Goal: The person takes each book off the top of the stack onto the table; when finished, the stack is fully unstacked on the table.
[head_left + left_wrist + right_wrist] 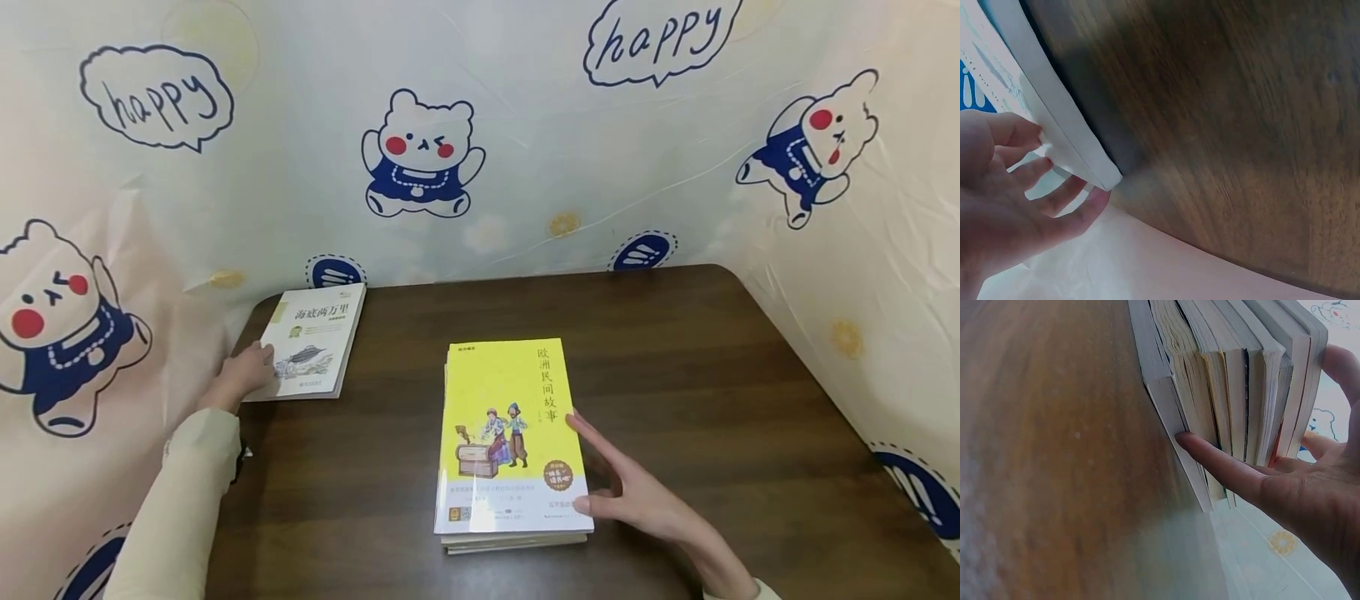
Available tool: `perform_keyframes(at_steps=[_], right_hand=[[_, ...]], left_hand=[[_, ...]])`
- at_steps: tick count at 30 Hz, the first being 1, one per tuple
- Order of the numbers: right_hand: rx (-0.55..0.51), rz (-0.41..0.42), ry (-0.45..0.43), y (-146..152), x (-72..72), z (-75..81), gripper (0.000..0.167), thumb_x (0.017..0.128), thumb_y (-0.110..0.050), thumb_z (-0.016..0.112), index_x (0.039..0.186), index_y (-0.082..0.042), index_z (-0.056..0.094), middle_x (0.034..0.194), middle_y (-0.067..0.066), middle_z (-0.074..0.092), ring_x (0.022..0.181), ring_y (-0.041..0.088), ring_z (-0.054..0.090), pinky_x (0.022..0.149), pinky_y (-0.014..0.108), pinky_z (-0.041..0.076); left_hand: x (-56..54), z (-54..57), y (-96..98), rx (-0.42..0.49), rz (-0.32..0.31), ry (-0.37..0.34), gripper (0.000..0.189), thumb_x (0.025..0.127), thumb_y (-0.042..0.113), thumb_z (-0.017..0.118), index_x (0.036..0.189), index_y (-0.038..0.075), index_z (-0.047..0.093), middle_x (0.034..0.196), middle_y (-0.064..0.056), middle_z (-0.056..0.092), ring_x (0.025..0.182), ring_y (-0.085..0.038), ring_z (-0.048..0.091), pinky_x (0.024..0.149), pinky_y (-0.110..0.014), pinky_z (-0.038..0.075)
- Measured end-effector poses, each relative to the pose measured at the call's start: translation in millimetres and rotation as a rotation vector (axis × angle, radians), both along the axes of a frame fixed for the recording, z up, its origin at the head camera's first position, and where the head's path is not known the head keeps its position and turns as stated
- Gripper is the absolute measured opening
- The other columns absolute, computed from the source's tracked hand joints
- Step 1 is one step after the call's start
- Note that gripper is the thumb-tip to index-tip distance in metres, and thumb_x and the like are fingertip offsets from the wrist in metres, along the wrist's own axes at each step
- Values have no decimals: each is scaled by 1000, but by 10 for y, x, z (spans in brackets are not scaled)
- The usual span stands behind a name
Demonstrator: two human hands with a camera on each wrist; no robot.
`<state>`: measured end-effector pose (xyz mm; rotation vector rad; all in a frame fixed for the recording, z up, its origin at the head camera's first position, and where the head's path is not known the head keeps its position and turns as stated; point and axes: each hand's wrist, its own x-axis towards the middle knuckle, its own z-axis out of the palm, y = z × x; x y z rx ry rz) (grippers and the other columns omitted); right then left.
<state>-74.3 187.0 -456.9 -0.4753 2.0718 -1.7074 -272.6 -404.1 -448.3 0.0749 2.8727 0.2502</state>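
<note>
Printed cloth [540,167] behind brown table [675,375]

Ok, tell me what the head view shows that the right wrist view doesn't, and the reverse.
Only the head view shows the left hand touching the white book, and the yellow cover topping the stack.

Only the right wrist view shows page edges on the stack's right side, a fingertip low against them.

Both show the right hand, stack, table and patterned backdrop.

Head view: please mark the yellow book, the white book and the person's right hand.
Yellow book [512,433]: head view, middle of its cover.
White book [317,340]: head view, middle of its cover.
Right hand [639,495]: head view, back of the hand.
</note>
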Motion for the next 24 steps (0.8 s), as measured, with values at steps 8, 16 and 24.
perform_keyframes(at_steps=[8,16,24], right_hand=[[17,0,-17,4,-3,5,85,85,-18,71,152,-39,22,161,-6,5,140,38,12,86,31,52],[-6,-1,-29,-10,-20,18,85,85,-17,71,152,-39,22,161,-8,5,141,35,11,86,32,52],[-22,8,-51,-15,2,24,85,85,-17,71,152,-38,22,161,-7,3,139,35,14,85,33,53]], left_hand=[[33,-77,129,4,155,-53,78,100,48,32,138,-19,25,143,-43,10,121,-68,15,86,-78,28],[73,-107,92,24,150,-25,92,97,60,28,142,-19,16,145,-42,5,124,-66,9,90,-78,22],[146,120,164,132,7,239,77,100,53,34,149,-4,21,152,-33,10,127,-65,10,103,-74,5]])
